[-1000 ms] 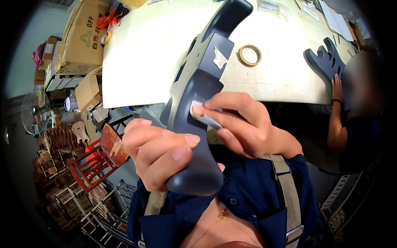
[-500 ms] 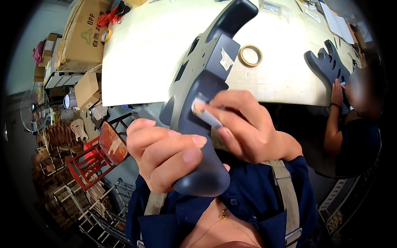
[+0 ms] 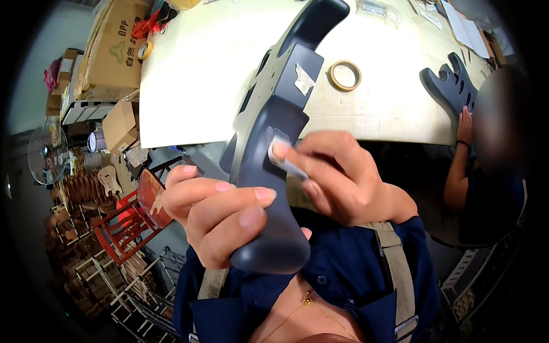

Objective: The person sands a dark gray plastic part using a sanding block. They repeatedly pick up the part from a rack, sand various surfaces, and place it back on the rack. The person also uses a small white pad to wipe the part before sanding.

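Beyond the hands there is a wide, cream-coloured table (image 3: 189,86), and on it lies a brown ring-shaped roll of tape (image 3: 347,88). Near the far edge I can see a clear plastic bag (image 3: 377,12) and white sheets of paper (image 3: 459,26). At the right side a co-worker's hand (image 3: 465,127) rests on a dark blue-grey guitar body with slots (image 3: 449,86), well apart from the person's own hands. To the left of the table stand a large brown cardboard box (image 3: 106,63) and a red wooden chair (image 3: 153,197).

The thing in work is a dark, smooth, blue-grey guitar body (image 3: 266,134), raised on its edge in front of the chest, so that it covers a part of the table. A torn pale piece of tape (image 3: 303,80) sticks to its flat side.

The left hand (image 3: 220,217) is closed around the lower end of this body, with the fingers across the near face; its thumb is mostly hidden. The right hand (image 3: 349,177) is bent and pinches a folded whitish sheet (image 3: 293,169) between the fingers, touching the curved side of the body.
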